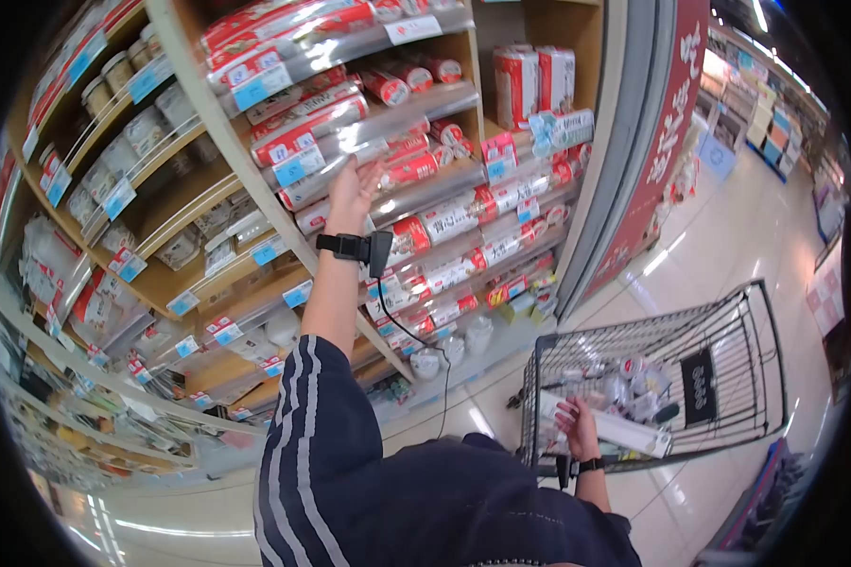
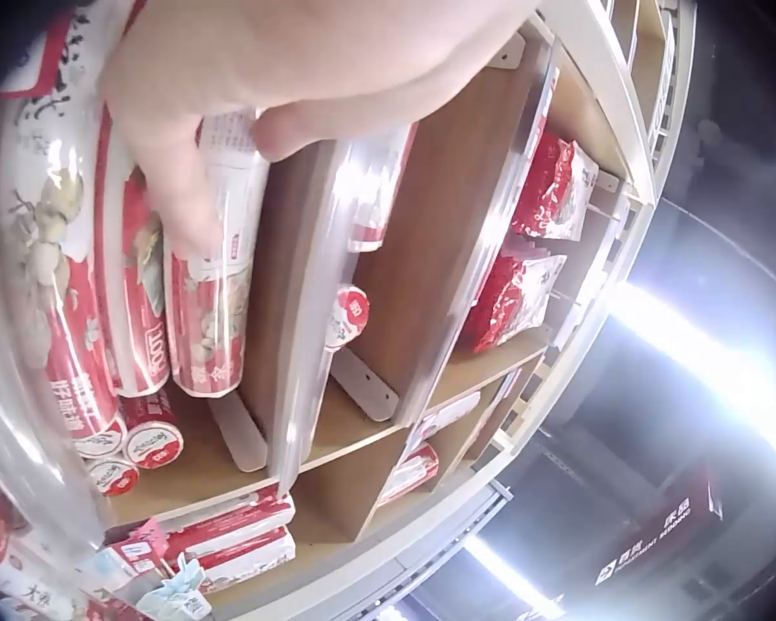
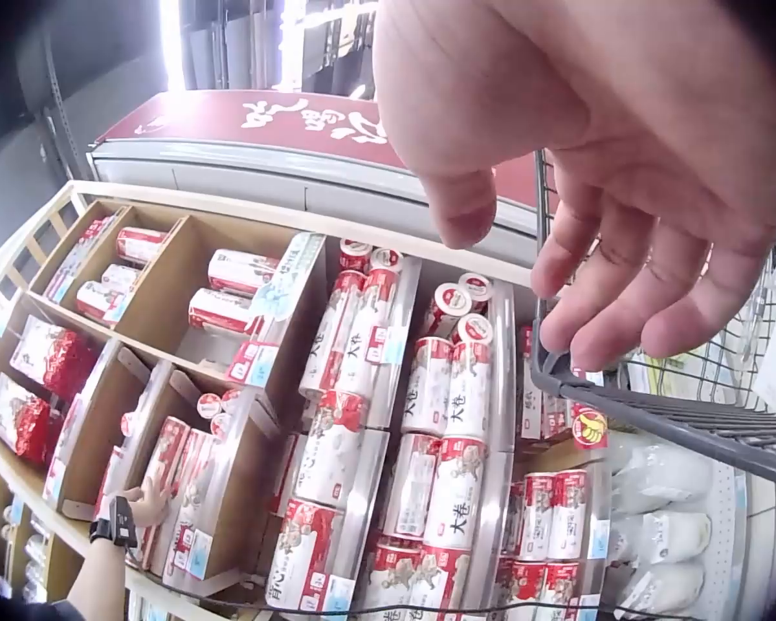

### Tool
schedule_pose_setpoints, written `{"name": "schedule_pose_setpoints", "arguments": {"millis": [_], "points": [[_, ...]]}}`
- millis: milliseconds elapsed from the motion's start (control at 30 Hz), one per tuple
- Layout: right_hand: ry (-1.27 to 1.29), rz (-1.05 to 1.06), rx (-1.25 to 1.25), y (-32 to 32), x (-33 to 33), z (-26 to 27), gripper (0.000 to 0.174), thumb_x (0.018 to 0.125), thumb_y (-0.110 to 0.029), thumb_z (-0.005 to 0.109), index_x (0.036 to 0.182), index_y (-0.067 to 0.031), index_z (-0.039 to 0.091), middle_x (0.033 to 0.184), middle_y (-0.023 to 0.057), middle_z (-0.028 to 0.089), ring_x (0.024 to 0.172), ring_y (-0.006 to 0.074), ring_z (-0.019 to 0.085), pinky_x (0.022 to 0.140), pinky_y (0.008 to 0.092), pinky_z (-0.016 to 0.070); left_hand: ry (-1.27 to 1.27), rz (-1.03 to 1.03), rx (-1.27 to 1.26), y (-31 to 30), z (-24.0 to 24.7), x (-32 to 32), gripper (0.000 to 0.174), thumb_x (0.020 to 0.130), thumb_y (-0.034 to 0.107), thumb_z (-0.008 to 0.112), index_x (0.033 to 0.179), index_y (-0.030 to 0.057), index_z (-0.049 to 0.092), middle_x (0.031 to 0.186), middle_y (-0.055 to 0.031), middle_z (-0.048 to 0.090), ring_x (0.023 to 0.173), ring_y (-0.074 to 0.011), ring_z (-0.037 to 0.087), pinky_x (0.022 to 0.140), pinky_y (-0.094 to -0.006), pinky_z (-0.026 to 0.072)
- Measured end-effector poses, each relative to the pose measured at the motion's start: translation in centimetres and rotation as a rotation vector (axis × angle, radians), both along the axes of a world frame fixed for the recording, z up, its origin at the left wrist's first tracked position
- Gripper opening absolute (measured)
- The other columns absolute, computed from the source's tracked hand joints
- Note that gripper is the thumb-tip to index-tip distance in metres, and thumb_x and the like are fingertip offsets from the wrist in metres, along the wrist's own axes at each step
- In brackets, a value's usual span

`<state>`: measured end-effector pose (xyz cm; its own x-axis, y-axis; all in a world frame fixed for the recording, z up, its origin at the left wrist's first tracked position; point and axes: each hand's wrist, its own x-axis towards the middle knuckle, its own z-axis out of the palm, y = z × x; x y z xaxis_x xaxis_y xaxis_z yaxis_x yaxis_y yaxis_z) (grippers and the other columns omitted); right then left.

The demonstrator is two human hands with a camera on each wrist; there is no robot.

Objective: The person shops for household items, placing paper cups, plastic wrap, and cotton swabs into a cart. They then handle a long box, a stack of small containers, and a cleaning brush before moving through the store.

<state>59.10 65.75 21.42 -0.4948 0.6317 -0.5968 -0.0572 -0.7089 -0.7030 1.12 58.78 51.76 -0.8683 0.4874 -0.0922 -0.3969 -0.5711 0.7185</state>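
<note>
Forward, left hand (image 1: 352, 193) touching roll (image 2: 212, 324), right hand (image 1: 578, 427) loosely curled.

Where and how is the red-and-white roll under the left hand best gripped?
Probably round the barrel of the roll, coming from above with thumb and fingers straddling it: it is a long cylinder lying lengthwise, its upper side exposed, other rolls packed alongside.

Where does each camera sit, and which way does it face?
Head: on the head, facing forward and down at shelves and cart; left hand, right hand and dark top show.
Left wrist: looks past that hand to rolls.
Right wrist: looks past the nearby right hand toward the shelves, left hand farther off.
Head and right wrist share the cart.
</note>
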Motion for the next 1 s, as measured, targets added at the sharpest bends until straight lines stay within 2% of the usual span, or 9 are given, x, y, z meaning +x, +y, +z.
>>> {"name": "schedule_pose_setpoints", "arguments": {"millis": [133, 300, 367, 433, 533, 667, 800, 900, 1000], "points": [[-0.032, -0.033, 0.011, -1.3, 0.1, -0.4, 0.039, 0.094, -0.039, 0.053, 0.117, -0.0068, 0.052, 0.102, 0.0069, 0.064, 0.081, 0.0149, 0.060, 0.069, 0.0289, 0.0485, 0.158, 0.043, -0.192, -0.3, -0.8, -1.1, 0.036, 0.096, 0.031, 0.057, 0.106, -0.0034, 0.054, 0.092, -0.0143, 0.068, 0.072, -0.0224, 0.068, 0.053, -0.0273, 0.0524], [-0.261, -0.047, 0.275, -2.6, 2.2, -5.1, 0.026, 0.095, -0.030, 0.054, 0.104, -0.0058, 0.060, 0.093, 0.0046, 0.065, 0.072, 0.0103, 0.062, 0.056, 0.0223, 0.0446, 0.367, 0.283, -0.320, 0.3, -0.6, 0.0, 0.029, 0.095, 0.027, 0.057, 0.099, -0.0019, 0.056, 0.095, -0.0139, 0.069, 0.064, -0.0184, 0.065, 0.046, -0.0260, 0.0464], [-0.541, 0.034, 0.634, -3.4, 3.8, -7.5, 0.024, 0.090, -0.030, 0.060, 0.098, -0.0073, 0.061, 0.089, 0.0070, 0.066, 0.079, 0.0208, 0.063, 0.066, 0.0337, 0.0468, 0.522, 0.376, -0.404, 0.0, -0.5, -0.3, 0.025, 0.094, 0.023, 0.057, 0.095, -0.0030, 0.057, 0.097, -0.0145, 0.069, 0.060, -0.0177, 0.064, 0.047, -0.0262, 0.0447], [-0.980, 0.160, 1.106, -4.6, 4.9, -6.2, 0.026, 0.087, -0.032, 0.062, 0.099, -0.0084, 0.061, 0.088, 0.0087, 0.066, 0.081, 0.0284, 0.063, 0.073, 0.0426, 0.0479, 1.046, 0.740, -0.657, -0.1, -1.6, -0.4, 0.019, 0.089, 0.018, 0.059, 0.089, -0.0013, 0.060, 0.095, -0.0156, 0.067, 0.073, -0.0253, 0.061, 0.068, -0.0359, 0.0458], [-1.263, 0.216, 1.183, -6.4, 6.0, -7.2, 0.022, 0.084, -0.031, 0.063, 0.090, -0.0093, 0.063, 0.088, 0.0096, 0.065, 0.092, 0.0305, 0.059, 0.085, 0.0469, 0.0400, 1.586, 1.119, -0.975, -1.7, -2.4, 2.0, 0.028, 0.078, 0.021, 0.066, 0.098, 0.0021, 0.061, 0.102, -0.0191, 0.058, 0.104, -0.0382, 0.049, 0.092, -0.0490, 0.0367], [-1.280, 0.250, 1.173, -7.0, 5.1, -6.8, 0.018, 0.085, -0.026, 0.062, 0.083, -0.0085, 0.063, 0.080, 0.0110, 0.064, 0.081, 0.0304, 0.061, 0.076, 0.0438, 0.0439, 1.857, 1.267, -1.362, -3.8, -2.4, 1.9, 0.052, 0.075, 0.022, 0.063, 0.122, 0.0024, 0.051, 0.113, -0.0197, 0.057, 0.110, -0.0403, 0.045, 0.092, -0.0526, 0.0350], [-1.268, 0.192, 1.170, -6.8, 5.2, -7.3, 0.016, 0.084, -0.023, 0.062, 0.077, -0.0082, 0.059, 0.076, 0.0104, 0.063, 0.072, 0.0317, 0.061, 0.063, 0.0433, 0.0455, 1.721, 1.089, -1.909, -3.9, -0.3, 3.8, 0.048, 0.075, 0.026, 0.062, 0.116, 0.0021, 0.054, 0.114, -0.0207, 0.059, 0.107, -0.0400, 0.048, 0.092, -0.0513, 0.0334], [-1.251, 0.138, 1.151, -6.7, 4.9, -6.9, 0.017, 0.084, -0.021, 0.062, 0.075, -0.0083, 0.056, 0.073, 0.0090, 0.062, 0.071, 0.0307, 0.061, 0.063, 0.0425, 0.0453, 1.715, 1.036, -2.032, -4.2, -0.4, 2.1, 0.055, 0.078, 0.030, 0.059, 0.126, 0.0040, 0.050, 0.116, -0.0223, 0.058, 0.108, -0.0406, 0.047, 0.092, -0.0534, 0.0323], [-1.264, 0.145, 1.138, -6.6, 4.6, -6.4, 0.016, 0.083, -0.021, 0.062, 0.075, -0.0080, 0.056, 0.073, 0.0088, 0.062, 0.070, 0.0305, 0.061, 0.063, 0.0422, 0.0454, 1.900, 1.189, -1.825, -5.0, -1.7, 1.3, 0.057, 0.080, 0.029, 0.058, 0.130, 0.0040, 0.048, 0.122, -0.0217, 0.056, 0.119, -0.0425, 0.042, 0.101, -0.0576, 0.0254]]}}
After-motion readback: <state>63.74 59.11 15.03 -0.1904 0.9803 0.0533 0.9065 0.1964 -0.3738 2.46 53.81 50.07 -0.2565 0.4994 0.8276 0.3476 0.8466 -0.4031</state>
